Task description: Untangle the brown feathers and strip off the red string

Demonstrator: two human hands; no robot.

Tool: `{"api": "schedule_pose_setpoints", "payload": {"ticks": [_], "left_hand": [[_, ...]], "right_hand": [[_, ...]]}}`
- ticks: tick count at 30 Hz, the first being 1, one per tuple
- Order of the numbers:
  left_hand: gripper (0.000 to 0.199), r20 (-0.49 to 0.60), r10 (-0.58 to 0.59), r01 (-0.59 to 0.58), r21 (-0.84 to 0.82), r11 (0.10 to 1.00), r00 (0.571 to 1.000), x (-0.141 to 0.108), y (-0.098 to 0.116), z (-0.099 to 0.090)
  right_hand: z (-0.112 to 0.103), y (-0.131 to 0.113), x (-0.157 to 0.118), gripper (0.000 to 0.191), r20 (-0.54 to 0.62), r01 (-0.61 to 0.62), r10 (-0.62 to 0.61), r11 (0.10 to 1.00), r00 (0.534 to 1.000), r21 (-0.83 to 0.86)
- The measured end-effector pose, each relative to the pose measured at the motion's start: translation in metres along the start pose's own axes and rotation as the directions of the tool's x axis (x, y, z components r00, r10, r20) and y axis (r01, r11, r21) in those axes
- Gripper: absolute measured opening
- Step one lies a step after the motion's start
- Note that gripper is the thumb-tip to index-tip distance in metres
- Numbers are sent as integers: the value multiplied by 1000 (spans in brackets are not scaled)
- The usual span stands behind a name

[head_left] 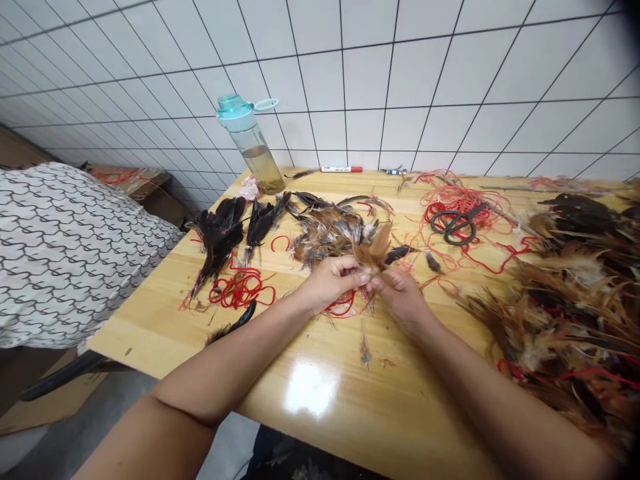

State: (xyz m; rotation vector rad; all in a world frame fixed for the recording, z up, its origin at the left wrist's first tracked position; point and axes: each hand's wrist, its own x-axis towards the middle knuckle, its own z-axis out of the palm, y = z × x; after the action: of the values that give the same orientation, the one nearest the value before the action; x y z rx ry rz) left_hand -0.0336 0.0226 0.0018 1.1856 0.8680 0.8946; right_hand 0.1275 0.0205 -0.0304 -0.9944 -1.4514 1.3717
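2 hands — 1 brown feather bunch — 1 scissors

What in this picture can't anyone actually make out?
All in the head view:
Lower ends of the held brown feathers: covered by the fingers of the left hand and right hand.
Print on the red-and-white marker: too small.
Full extent of the big feather pile: cut off by the right edge.
Exact blade tips of the scissors: lost in tangled red cord.

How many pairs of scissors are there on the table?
1: black scissors on the tangled red string, at the back right of the table. Others may hide under feathers.
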Motion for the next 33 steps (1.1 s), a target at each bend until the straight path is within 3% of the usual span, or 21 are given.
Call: {"api": "schedule_pose_setpoints", "payload": {"ticks": [4, 8, 13, 20, 23, 28, 30, 33], "left_hand": [[32, -74, 81, -74, 92, 993, 994, -1, 4, 3], [33, -2, 39, -37, 198, 979, 999, -1, 0, 5], [30, -25, 8, 1, 322, 947, 1000, -3, -8, 7], [22, -50, 53, -28, 409, 912, 997, -4, 2, 5], [22, -127, 94, -38, 389, 920, 987, -1, 9, -7], [26, -327, 205, -61, 400, 914, 923, 4, 17, -28], [26, -283, 224, -71, 463, 883, 933, 3, 20, -27], [22, -108, 235, -135, 563, 815, 966, -1, 19, -13]], "right_hand": [[1, -8, -2, 41, -49, -97, 110, 970, 993, 221], [2, -15, -2, 39, -53, -143, 172, 924, 984, 354], [2, -15, -2, 39, -29, -180, 207, 905, 978, 385], [-1, -13, -1, 32, -112, -164, 241, 871, 964, 463], [-2, -14, 0, 33, -114, -167, 252, 857, 961, 488], [-3, -16, 1, 39, -131, -154, 251, 852, 959, 501], [-3, -16, 0, 38, -122, -153, 242, 856, 962, 493], [-3, -15, 0, 35, -100, -157, 231, 866, 968, 475]]}}
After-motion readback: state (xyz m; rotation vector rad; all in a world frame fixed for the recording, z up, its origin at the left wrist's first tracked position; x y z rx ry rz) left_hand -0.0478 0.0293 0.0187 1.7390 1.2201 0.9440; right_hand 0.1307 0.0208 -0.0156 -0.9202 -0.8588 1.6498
